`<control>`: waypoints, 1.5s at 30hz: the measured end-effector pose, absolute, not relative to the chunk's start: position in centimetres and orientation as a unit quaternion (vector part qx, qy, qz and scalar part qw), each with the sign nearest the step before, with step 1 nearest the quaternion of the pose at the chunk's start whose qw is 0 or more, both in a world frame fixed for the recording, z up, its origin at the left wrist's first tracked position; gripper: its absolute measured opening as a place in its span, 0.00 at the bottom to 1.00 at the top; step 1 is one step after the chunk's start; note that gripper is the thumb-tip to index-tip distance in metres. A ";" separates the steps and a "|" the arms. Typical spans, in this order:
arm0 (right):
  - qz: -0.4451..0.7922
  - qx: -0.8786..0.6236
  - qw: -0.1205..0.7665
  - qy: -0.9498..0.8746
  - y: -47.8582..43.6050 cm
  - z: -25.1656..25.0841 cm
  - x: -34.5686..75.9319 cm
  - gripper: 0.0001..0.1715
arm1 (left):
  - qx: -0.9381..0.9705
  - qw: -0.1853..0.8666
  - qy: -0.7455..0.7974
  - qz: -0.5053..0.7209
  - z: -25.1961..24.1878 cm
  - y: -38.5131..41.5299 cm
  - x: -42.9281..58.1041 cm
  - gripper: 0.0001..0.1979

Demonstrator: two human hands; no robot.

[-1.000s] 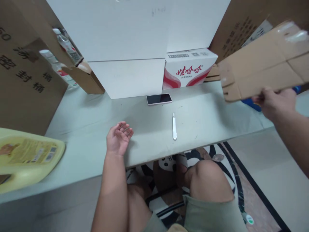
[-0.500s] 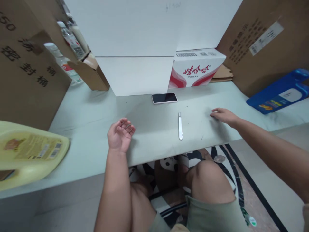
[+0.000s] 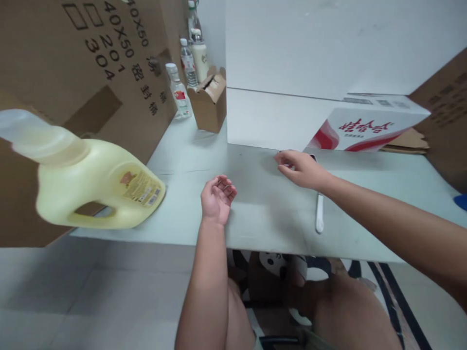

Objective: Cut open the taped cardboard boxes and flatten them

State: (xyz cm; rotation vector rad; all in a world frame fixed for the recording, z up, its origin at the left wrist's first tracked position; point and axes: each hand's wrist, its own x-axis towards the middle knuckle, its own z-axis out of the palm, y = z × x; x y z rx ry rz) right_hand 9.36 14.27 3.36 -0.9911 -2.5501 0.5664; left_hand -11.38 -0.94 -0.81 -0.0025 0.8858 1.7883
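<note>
My left hand (image 3: 218, 199) rests near the table's front edge, palm turned up, fingers loosely curled and holding nothing. Over the phone (image 3: 313, 156) hangs my right hand (image 3: 301, 169), fingers apart and nothing between them; it hides most of the phone, so only a corner shows. A white utility knife (image 3: 319, 214) lies on the pale table (image 3: 255, 218), just below my right wrist and partly covered by the forearm. The big yellow bottle (image 3: 98, 180) stands left of my left hand, tilted in this view.
Behind are white boxes (image 3: 270, 116) and a white-and-red carton (image 3: 365, 129). A small brown box (image 3: 209, 104) and clear bottles (image 3: 178, 95) stand at the back left. A large cardboard box (image 3: 120, 63) walls the left side; another (image 3: 448, 112) is at right.
The view has swung left, bringing more of the yellow bottle in. My right hand has moved left from the table's right side to over the phone. My left hand keeps its pose.
</note>
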 end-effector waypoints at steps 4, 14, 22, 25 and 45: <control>0.200 -0.281 0.179 -0.921 16.0 3.9 -1.8 0.21 | -0.031 0.543 0.346 0.764 -1.0 0.0 -11.8 0.06; 0.203 -0.336 0.260 -0.882 26.2 2.5 -20.3 0.21 | -0.079 0.548 0.314 0.771 -2.1 0.3 -13.9 0.12; 0.188 -0.297 0.284 -0.892 26.0 1.1 -19.9 0.20 | -0.070 0.515 0.328 0.789 -2.0 0.3 -14.5 0.11; 0.201 -0.273 0.329 -0.881 21.1 1.7 -15.8 0.15 | -0.072 0.461 0.346 0.814 -2.1 0.0 -14.5 0.11; 0.228 -0.286 0.533 -0.763 2.3 3.3 14.5 0.12 | 0.361 0.136 0.542 0.747 -1.8 -0.8 -11.2 0.33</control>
